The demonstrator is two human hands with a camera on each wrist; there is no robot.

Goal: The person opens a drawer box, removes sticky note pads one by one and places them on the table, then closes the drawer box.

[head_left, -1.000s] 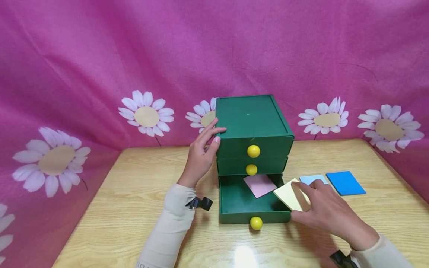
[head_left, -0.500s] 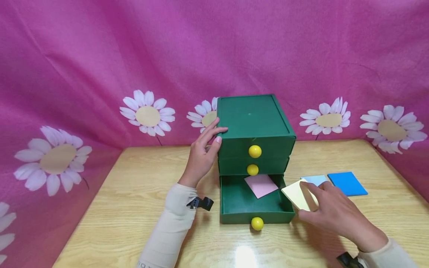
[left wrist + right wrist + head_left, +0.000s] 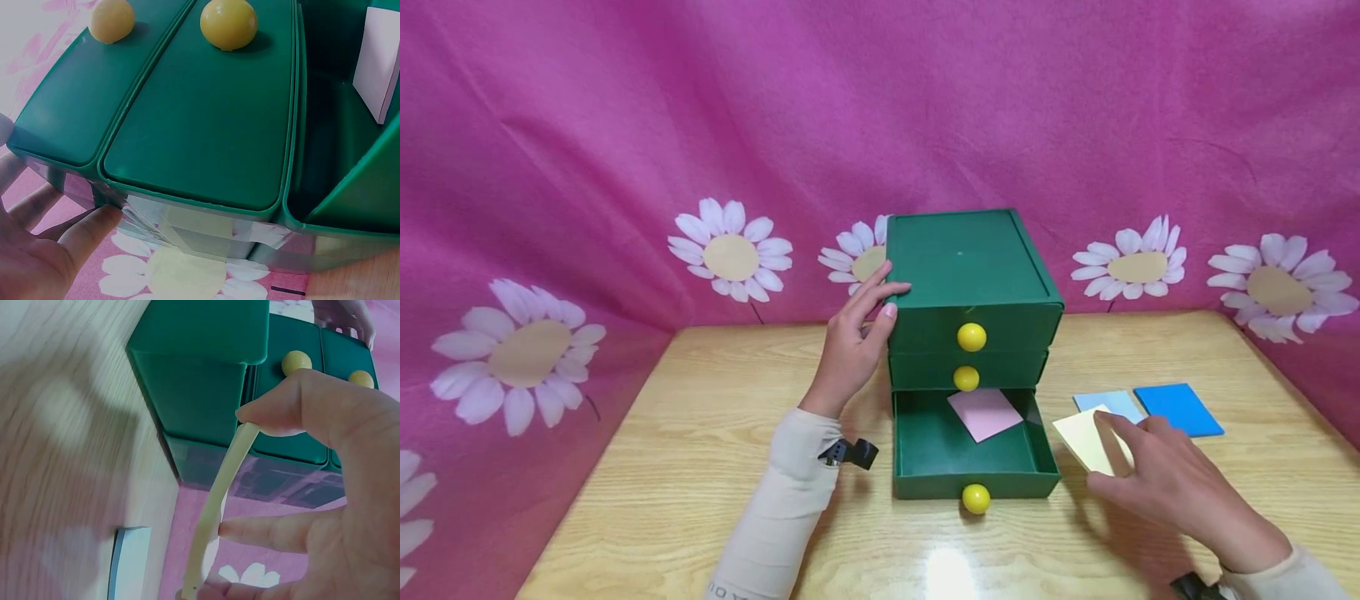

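A green drawer box with round yellow knobs stands on the table, its bottom drawer pulled out. Inside that drawer lies a pink sticky note pad. My left hand rests against the box's left side, fingertips at the top edge, as the left wrist view also shows. Between thumb and fingers my right hand pinches a pale yellow sticky note pad, held tilted just right of the open drawer and apart from it. The right wrist view shows this pad edge-on, slightly bent.
On the wooden table, right of the box, lie a light blue sticky note pad and a darker blue one, side by side. A pink cloth with printed daisies hangs behind and at both sides.
My right hand has moved right with the yellow sticky note pad, from over the drawer's right edge to beside it. The left hand stays on the box.
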